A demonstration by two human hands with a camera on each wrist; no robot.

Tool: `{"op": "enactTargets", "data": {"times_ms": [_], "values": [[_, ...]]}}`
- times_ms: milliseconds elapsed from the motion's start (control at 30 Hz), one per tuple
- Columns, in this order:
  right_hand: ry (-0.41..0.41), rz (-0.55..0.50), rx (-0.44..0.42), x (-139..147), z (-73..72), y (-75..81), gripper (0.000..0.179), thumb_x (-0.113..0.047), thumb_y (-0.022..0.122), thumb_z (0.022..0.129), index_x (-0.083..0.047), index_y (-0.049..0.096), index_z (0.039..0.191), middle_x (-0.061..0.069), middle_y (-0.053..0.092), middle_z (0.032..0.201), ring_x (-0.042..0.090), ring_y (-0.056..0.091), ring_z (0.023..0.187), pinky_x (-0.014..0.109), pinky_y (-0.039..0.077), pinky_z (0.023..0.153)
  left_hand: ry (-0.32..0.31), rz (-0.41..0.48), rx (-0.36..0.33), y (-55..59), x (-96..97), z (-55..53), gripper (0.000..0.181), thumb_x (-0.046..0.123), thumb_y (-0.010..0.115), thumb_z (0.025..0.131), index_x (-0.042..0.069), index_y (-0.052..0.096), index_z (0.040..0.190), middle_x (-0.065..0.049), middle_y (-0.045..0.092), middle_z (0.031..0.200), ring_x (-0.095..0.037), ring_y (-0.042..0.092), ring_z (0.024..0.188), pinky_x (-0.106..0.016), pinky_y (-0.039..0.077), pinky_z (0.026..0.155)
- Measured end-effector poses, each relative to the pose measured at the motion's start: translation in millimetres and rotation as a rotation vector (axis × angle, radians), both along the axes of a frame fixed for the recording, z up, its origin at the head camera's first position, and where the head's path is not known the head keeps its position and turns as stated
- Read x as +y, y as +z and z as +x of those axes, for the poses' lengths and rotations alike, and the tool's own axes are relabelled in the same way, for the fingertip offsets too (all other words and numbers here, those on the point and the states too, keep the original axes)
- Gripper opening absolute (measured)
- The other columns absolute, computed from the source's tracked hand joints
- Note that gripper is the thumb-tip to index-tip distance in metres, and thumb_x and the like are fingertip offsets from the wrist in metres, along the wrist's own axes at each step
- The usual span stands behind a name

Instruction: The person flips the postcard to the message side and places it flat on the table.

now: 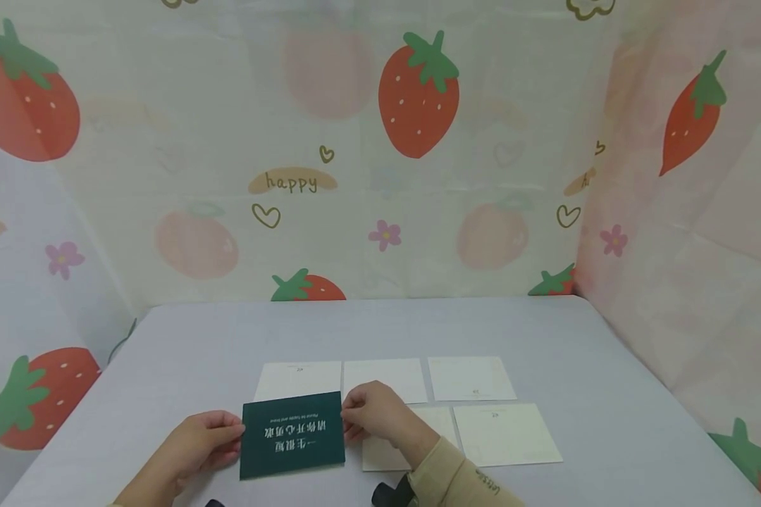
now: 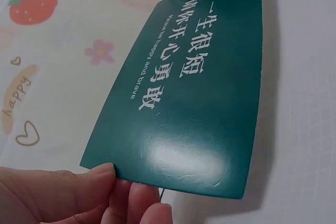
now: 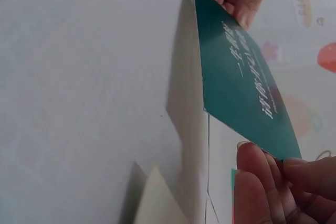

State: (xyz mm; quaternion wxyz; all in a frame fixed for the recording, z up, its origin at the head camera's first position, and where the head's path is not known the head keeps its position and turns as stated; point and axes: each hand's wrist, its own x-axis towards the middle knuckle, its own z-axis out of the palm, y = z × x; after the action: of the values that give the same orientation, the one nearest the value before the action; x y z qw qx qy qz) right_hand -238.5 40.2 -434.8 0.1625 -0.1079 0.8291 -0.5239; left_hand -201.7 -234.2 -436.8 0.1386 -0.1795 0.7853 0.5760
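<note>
Between both hands a dark green postcard (image 1: pixel 293 451) with white lettering is held by its two short ends, raised over the table. Its lettering reads upside down in the head view. My left hand (image 1: pixel 206 445) pinches the left end, thumb on top and fingers beneath, as the left wrist view shows near the thumb (image 2: pixel 105 169). The far right corner is pinched by my right hand (image 1: pixel 380 417), thumb over fingers in the right wrist view. In that view the card (image 3: pixel 247 82) slants above the white cloth and throws a shadow.
Several pale cards lie face down in two rows: one card (image 1: pixel 472 379) at the back right, another card (image 1: pixel 507 435) in front. My right forearm crosses a front-row card (image 1: pixel 440 422). Strawberry-print cloth (image 1: pixel 387 176) walls the white table (image 1: pixel 609 394).
</note>
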Motion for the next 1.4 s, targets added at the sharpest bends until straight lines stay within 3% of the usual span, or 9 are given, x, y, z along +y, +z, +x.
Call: {"op": "enactTargets", "data": {"times_ms": [533, 967, 1400], "values": [[-0.052, -0.023, -0.013, 8.1, -3.5, 7.1, 0.009, -0.010, 0.065, 0.083, -0.007, 0.065, 0.076, 0.003, 0.060, 0.066, 0.014, 0.059, 0.058, 0.026, 0.054, 0.054, 0.000, 0.108, 0.057, 0.9, 1.7, -0.7, 0.010, 0.007, 0.062, 0.085, -0.001, 0.061, 0.091, -0.006, 0.061, 0.078, -0.017, 0.058, 0.072, -0.031, 0.054, 0.066], [-0.067, -0.143, -0.075, 10.6, -3.6, 11.2, 0.006, -0.006, 0.064, 0.083, -0.004, 0.065, 0.078, 0.010, 0.064, 0.063, 0.018, 0.064, 0.054, 0.031, 0.055, 0.053, 0.020, 0.103, 0.040, 6.2, 3.0, 1.6, 0.013, 0.009, 0.061, 0.086, -0.001, 0.062, 0.095, -0.008, 0.063, 0.080, -0.018, 0.060, 0.072, -0.031, 0.054, 0.068], [-0.079, -0.188, -0.013, 15.0, -8.1, 8.3, 0.008, -0.008, 0.062, 0.086, -0.002, 0.065, 0.083, 0.010, 0.066, 0.069, 0.019, 0.065, 0.062, 0.032, 0.056, 0.058, -0.016, 0.196, 0.033, 10.8, 2.6, 1.9, 0.036, 0.023, 0.052, 0.091, -0.008, 0.057, 0.110, -0.013, 0.068, 0.087, -0.025, 0.066, 0.081, -0.035, 0.055, 0.073]]}}
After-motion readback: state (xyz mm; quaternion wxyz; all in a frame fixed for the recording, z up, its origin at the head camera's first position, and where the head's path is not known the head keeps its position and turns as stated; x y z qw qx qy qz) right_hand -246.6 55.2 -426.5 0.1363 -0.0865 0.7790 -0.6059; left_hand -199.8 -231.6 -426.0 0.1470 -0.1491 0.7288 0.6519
